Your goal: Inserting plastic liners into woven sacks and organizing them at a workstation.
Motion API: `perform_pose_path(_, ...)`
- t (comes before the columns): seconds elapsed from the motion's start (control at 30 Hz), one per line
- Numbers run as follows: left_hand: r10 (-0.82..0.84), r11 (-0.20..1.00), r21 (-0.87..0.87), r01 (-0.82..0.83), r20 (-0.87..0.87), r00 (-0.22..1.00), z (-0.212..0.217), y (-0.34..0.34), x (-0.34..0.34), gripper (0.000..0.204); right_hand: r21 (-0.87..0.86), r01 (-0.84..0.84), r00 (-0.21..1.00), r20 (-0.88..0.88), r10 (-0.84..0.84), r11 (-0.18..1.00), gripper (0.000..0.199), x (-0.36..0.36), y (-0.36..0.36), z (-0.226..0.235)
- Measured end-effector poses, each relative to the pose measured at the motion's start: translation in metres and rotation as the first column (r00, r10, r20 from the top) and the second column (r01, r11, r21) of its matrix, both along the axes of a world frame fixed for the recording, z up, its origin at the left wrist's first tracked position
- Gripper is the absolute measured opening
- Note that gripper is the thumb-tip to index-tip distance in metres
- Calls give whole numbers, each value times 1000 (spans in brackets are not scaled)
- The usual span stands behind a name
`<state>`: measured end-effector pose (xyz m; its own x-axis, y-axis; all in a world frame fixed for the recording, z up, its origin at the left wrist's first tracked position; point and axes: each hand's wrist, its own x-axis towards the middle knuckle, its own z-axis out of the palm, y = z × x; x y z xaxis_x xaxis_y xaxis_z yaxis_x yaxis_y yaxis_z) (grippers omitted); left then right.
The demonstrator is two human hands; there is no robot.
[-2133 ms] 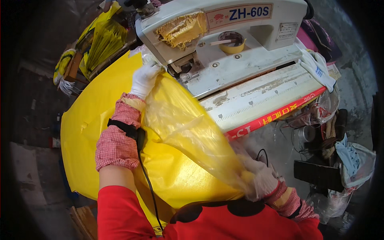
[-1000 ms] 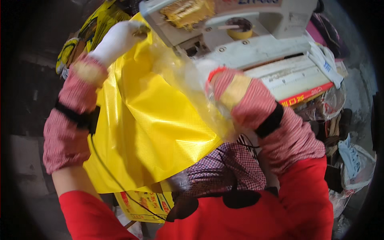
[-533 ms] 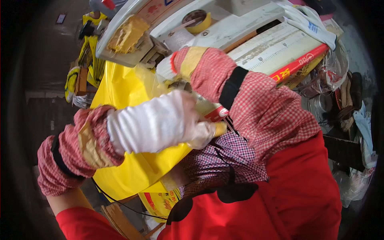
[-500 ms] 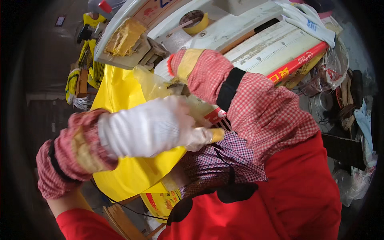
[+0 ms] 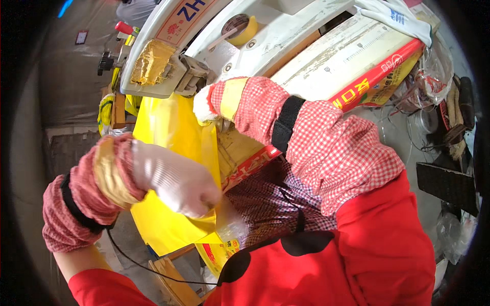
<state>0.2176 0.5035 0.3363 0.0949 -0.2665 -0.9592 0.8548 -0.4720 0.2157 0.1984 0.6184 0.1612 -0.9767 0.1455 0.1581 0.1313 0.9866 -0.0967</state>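
Observation:
My left hand [image 5: 181,181], in a white knit glove, is curled and blurred over a large smooth yellow sheet [image 5: 163,224]. A pale translucent smear [image 5: 230,222] trails from its curled fingers; what it is stays unclear. My right hand [image 5: 205,104], gloved in white, is by the yellow sheet's far edge, close below the metal head [image 5: 191,74] of a white sewing machine [image 5: 176,28]. Its fingers are mostly hidden behind the cuff and checked sleeve. The yellow sheet hangs over the work table's edge beneath both hands.
Tape rolls [image 5: 240,29] rest on the machine bed. A white glove [image 5: 398,20] lies at the far right of the white table [image 5: 337,56]. Clear plastic bags [image 5: 431,76] hang to the right. A wooden stool [image 5: 176,285] stands at lower left.
My left hand has moved left and down, away from my right hand. My right hand has shifted slightly left. More of the table edge and yellow sheet between them shows.

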Motion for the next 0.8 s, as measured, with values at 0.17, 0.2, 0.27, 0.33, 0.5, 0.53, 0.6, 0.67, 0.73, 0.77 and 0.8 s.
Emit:
perform_pose_path(0.17, 407, 912, 178, -369, -294, 865, 59, 13, -48, 49, -291, -214, 950, -285, 129, 932, 31, -10, 18, -49)
perform_pose_path(0.2, 218, 968, 211, -138, -427, 877, 59, 6, -25, 58, -555, -331, 811, -581, -71, 763, 30, -11, 45, -115)
perform_pose_path(0.27, -19, 961, 205, 187, -625, 780, 69, -43, -44, 41, -399, -222, 863, -506, -11, 890, 27, -12, 16, -75)
perform_pose_path(0.33, -209, 913, 179, 368, -570, 795, 65, -102, -51, 20, -203, -65, 908, -417, -26, 977, 23, 14, -20, -21)
perform_pose_path(0.5, -272, 924, 326, 198, 198, 942, 26, -141, -26, 39, -346, 364, 824, -313, -472, 865, 14, 40, -80, 15)
perform_pose_path(0.53, -58, 924, 383, -9, 164, 985, 23, -137, -24, 46, -422, 413, 809, -237, -538, 807, 14, 34, -82, 12)
perform_pose_path(0.6, -155, 929, 326, 178, -93, 983, 26, -125, -22, 54, -412, 473, 830, -87, -551, 779, 16, 37, -73, 6)
perform_pose_path(0.67, -324, 897, 316, 309, -6, 946, 18, -149, -37, 54, -367, 504, 820, -81, -567, 782, 18, 27, -65, -11)
perform_pose_path(0.73, -471, 840, 372, 396, 134, 872, 11, -168, -37, 47, -193, 653, 757, 149, -636, 732, 19, 13, -64, -10)
perform_pose_path(0.77, -501, 819, 438, 370, 235, 833, 7, -177, -37, 44, -306, 620, 784, 237, -573, 722, 25, 28, -87, 40)
perform_pose_path(0.8, -528, 798, 508, 323, 332, 782, 4, -181, -29, 41, -71, 541, 838, 134, -529, 838, 30, 34, -103, 53)
